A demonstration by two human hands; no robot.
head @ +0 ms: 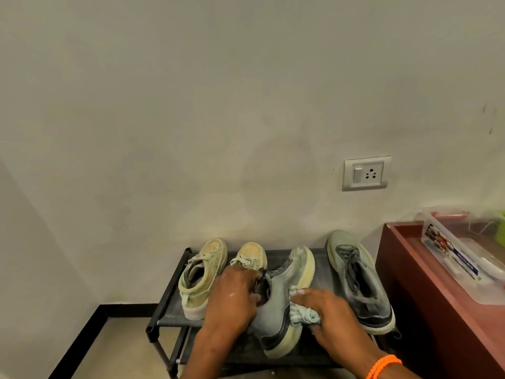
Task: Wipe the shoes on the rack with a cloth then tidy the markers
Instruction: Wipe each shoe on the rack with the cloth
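Left hand (232, 299): I see it gripping the tilted grey shoe (284, 296) at its collar, over the rack (166, 305).
Right hand (328, 313): clamped on the cloth (302, 314), pressed to the shoe's side.
Risk: I judge a hard rub could twist the shoe loose, knocking the neighbouring beige shoe (250, 259).
Markers: I can't see them.

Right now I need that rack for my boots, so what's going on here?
A person is wiping shoes on the rack. The left hand grips a grey shoe tilted on its side, while the right hand presses a cloth against its side. Its mate stands to the right, and two tan shoes sit to the left.
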